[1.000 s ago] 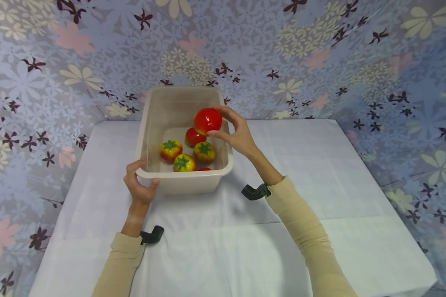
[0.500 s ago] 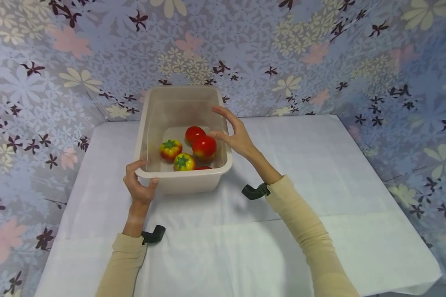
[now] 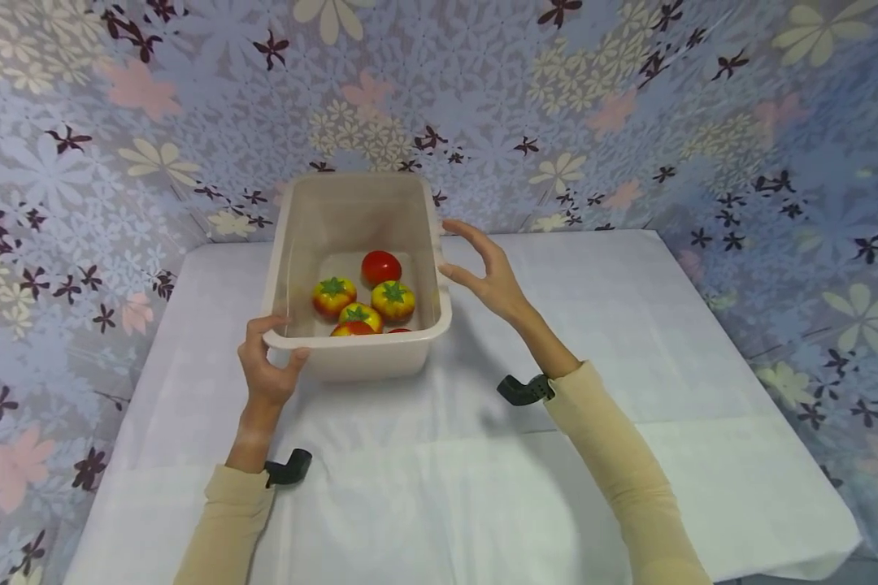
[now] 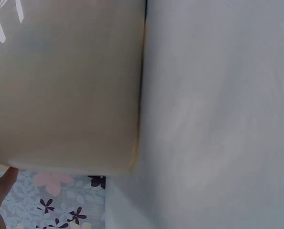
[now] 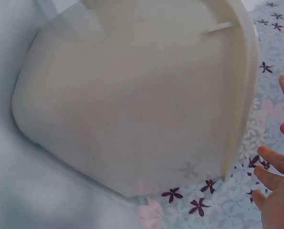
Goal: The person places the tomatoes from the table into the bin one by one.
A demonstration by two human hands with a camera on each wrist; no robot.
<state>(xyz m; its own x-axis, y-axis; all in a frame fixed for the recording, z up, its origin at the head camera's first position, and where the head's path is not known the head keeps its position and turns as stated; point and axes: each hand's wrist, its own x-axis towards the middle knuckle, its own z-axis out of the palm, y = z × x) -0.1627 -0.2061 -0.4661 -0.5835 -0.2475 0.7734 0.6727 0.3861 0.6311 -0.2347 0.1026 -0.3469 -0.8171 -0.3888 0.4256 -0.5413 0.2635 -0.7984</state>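
In the head view a beige plastic bin (image 3: 351,355) stands on the table. My left hand (image 3: 268,370) grips its near left corner, fingers over the rim and thumb on the front. Several glossy toy tomatoes lie inside, among them a red tomato (image 3: 381,268) and a yellow-red tomato (image 3: 393,301) with a green star-shaped top. The front wall partly hides the nearest ones. Beside the right rim is my right hand (image 3: 493,276), thumb and fingers apart and holding nothing; whether the fingertips touch the rim I cannot tell. In the right wrist view its fingers (image 5: 273,179) are spread.
A white cloth covers the table (image 3: 629,341), reaching well to the right of the bin. Behind and at both sides stands flower-patterned wall covering (image 3: 512,106). Each wrist carries a black mount (image 3: 523,390).
A red tomato leaves my right hand and drops into the bin, then settles toward the front wall. My right hand moves right, out past the rim. The left hand keeps its grip.
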